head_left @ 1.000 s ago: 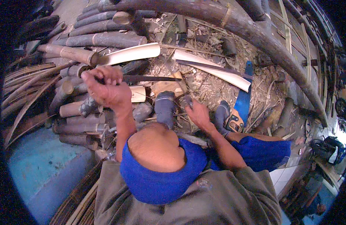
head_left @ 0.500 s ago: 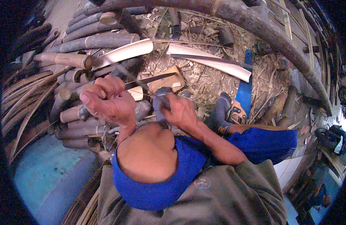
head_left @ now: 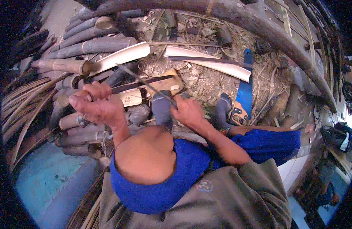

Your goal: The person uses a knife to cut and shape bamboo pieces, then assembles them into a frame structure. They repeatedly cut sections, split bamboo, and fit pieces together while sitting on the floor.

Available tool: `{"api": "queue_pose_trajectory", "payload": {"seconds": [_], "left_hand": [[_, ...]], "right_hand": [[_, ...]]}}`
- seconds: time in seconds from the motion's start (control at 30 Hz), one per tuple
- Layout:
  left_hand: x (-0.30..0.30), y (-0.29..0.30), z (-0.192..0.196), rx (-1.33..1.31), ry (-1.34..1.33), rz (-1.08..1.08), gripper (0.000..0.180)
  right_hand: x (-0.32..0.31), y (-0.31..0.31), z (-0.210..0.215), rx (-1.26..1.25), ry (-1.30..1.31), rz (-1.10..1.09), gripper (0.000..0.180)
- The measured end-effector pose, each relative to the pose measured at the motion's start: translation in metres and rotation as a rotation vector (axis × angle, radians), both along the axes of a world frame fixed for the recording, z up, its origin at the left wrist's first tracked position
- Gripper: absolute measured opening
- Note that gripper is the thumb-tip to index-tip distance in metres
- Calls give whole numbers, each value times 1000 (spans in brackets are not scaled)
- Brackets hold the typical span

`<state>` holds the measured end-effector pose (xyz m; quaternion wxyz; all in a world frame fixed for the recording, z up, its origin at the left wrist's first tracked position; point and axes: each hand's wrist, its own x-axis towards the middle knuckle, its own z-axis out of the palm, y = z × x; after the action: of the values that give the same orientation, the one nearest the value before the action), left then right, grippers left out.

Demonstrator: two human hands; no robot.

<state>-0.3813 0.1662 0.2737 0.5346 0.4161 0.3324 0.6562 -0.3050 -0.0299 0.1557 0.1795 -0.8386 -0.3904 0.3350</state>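
My left hand [head_left: 97, 105] is closed around the near end of a dark, flat strip [head_left: 143, 83]. The strip reaches across to a wooden block [head_left: 172, 82] on the ground. My right hand [head_left: 187, 110] grips a knife with a long, thin grey blade [head_left: 139, 81], its handle hidden in my fist. The blade slants up to the left and crosses over the dark strip; I cannot tell whether they touch. Below the strip lies a pale split bamboo piece [head_left: 132, 98], close to my left hand.
Bamboo poles [head_left: 92, 45] are stacked at the left. Split bamboo halves [head_left: 122, 57] lie ahead among shavings. A handsaw with a blue blade [head_left: 244, 93] lies by my foot at the right. A thick curved bamboo pole [head_left: 256, 24] spans the far side.
The knife blade, blurred before, is now sharper and reaches farther out from my right fist. The whole view has shifted slightly; both hands keep their grips.
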Motion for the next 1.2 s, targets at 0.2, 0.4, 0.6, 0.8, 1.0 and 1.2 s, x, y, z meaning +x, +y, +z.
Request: {"api": "queue_pose_trajectory", "payload": {"seconds": [0.2, 0.4, 0.6, 0.8, 1.0, 1.2], "left_hand": [[7, -4, 4, 33, 22, -14, 50], [16, -5, 7, 23, -49, -83, 45], [28, -13, 5, 170, -130, -126, 36], [15, -14, -9, 278, -95, -390, 40], [14, -19, -6, 168, -58, -256, 47], [14, -11, -5, 166, 41, -169, 52]], "right_hand": [[29, -29, -78, -84, -3, -148, 42], [33, -57, -110, -122, 12, -163, 39], [15, -23, -19, 81, 60, -160, 39], [-7, 4, 48, 319, 170, -157, 38], [-12, 2, 29, 249, 82, -86, 40], [5, 1, 19, 78, 84, -54, 43]]}}
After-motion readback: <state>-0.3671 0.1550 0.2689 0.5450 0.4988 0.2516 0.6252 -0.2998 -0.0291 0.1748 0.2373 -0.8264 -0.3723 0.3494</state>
